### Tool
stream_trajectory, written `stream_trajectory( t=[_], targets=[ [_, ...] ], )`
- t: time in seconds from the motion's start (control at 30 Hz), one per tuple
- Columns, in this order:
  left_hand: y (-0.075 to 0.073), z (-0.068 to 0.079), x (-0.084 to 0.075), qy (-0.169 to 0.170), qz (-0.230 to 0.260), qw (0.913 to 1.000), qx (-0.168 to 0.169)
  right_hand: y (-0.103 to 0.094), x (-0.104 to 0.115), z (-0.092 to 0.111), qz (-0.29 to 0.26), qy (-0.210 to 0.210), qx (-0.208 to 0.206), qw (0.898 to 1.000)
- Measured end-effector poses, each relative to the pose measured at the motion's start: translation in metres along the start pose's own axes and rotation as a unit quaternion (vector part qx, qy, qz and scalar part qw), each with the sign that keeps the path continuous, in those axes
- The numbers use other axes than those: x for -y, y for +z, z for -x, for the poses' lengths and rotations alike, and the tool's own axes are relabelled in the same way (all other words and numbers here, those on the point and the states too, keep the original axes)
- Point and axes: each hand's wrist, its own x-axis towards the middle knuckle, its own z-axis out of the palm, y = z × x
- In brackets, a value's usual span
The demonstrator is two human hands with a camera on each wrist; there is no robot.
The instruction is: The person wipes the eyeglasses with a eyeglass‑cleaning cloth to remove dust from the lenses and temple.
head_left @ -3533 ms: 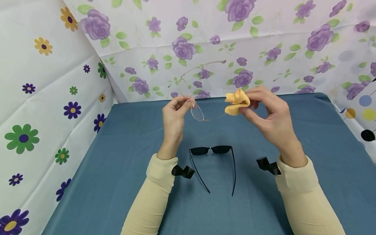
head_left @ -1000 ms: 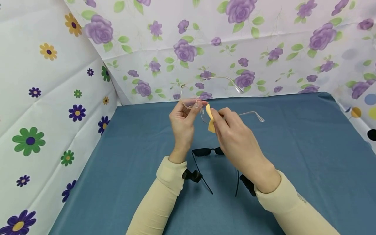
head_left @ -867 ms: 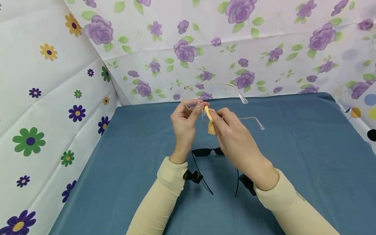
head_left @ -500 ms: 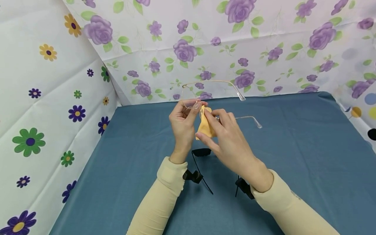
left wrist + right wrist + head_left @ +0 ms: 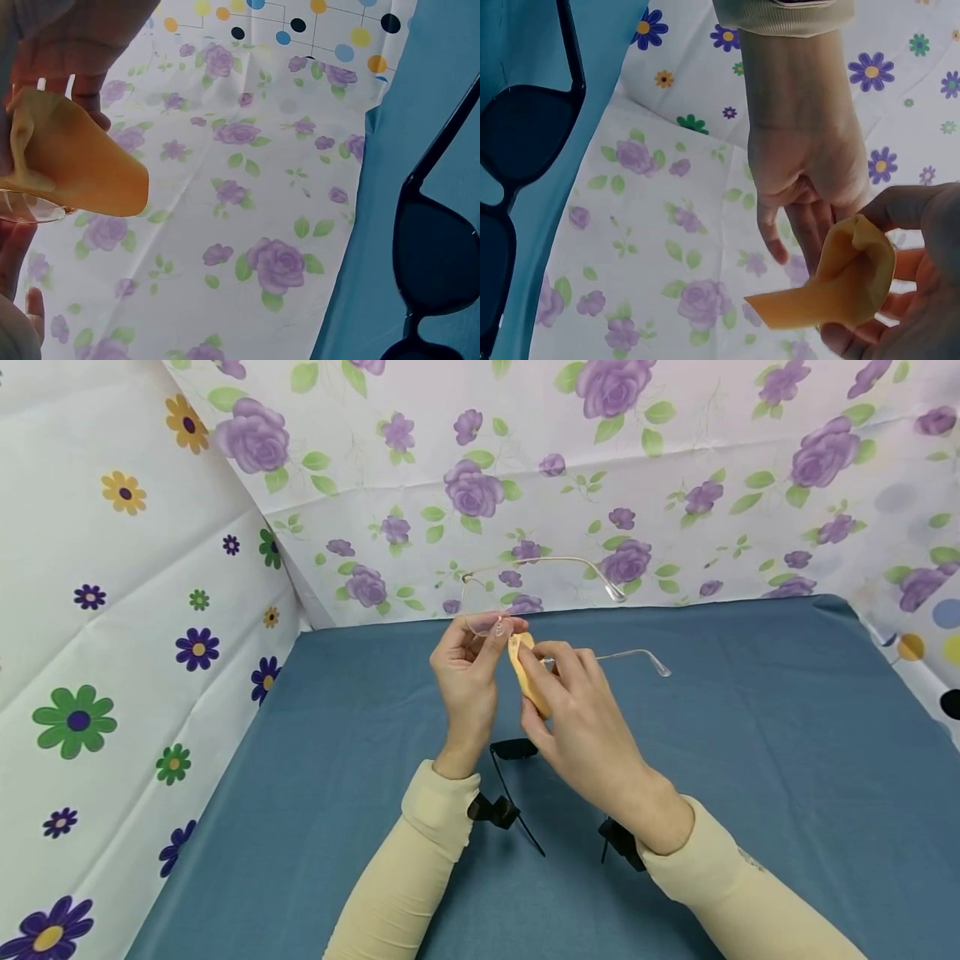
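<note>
My left hand [image 5: 467, 681] pinches thin gold-rimmed eyeglasses [image 5: 614, 592] near the bridge, held up over the far part of the table with the temples pointing right. A folded yellow cloth [image 5: 529, 681] is in the fingers of my right hand [image 5: 588, 727], pressed round the right-hand lens. That cloth covers most of the lens; part of its rim shows below the cloth [image 5: 90, 161] in the left wrist view. Black sunglasses [image 5: 514, 749] lie on the table under my hands, with their temples open. My right hand hides part of them.
Blue cloth [image 5: 787, 760] covers the table. A white sheet with purple flowers [image 5: 420, 485] hangs behind it, and another flowered sheet [image 5: 112, 635] stands at the left. Small black cameras [image 5: 492, 811] sit at both wrists.
My right hand has moved left, bringing the yellow cloth from beside the eyeglasses onto the lens. Over the last second the cloth shifts and turns there, while my left hand stays nearly still.
</note>
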Motion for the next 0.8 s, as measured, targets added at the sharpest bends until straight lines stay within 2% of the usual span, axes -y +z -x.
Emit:
stream_trajectory(
  t=[0.2,0.37,0.6,0.8],
  targets=[
    [-0.0065,-0.0052,-0.0012,0.006,0.002,0.9997,-0.025,-0.0051,-0.0018,-0.0003,-0.008,-0.039,0.032,0.999],
    [-0.0078,-0.0058,-0.0021,0.000,0.003,0.9995,-0.032,-0.0057,-0.0025,0.0002,-0.006,-0.036,0.047,0.998],
    [-0.0027,-0.0013,-0.0016,-0.015,0.008,0.9998,-0.007,-0.0016,-0.0030,-0.0004,-0.023,-0.020,0.020,0.999],
    [-0.0004,-0.0009,-0.0024,-0.022,0.015,0.9996,-0.005,0.0028,-0.0025,-0.0001,-0.009,-0.008,0.008,1.000]
  ],
)
